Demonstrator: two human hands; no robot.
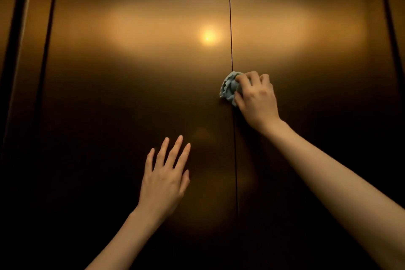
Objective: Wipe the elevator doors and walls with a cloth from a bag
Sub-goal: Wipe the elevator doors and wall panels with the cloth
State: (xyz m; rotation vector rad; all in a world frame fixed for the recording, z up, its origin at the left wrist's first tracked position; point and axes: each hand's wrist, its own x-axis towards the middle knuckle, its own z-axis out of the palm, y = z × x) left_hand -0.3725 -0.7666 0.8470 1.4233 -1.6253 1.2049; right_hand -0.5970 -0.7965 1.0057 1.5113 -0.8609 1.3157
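— Where's the cloth [230, 89]?
— Bunched in the right hand [255, 96], fingers curled round it, pressed to the elevator doors [135, 85] at the centre seam [232, 55].
— And the left hand [165, 176]?
— Fingers straight and spread, grasping nothing; lower, over the left door panel.

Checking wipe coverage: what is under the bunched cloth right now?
The cloth, gripped by the right hand, sits on the seam between the two doors. The metal and the stretch of seam beneath it are covered, so their condition cannot be seen.
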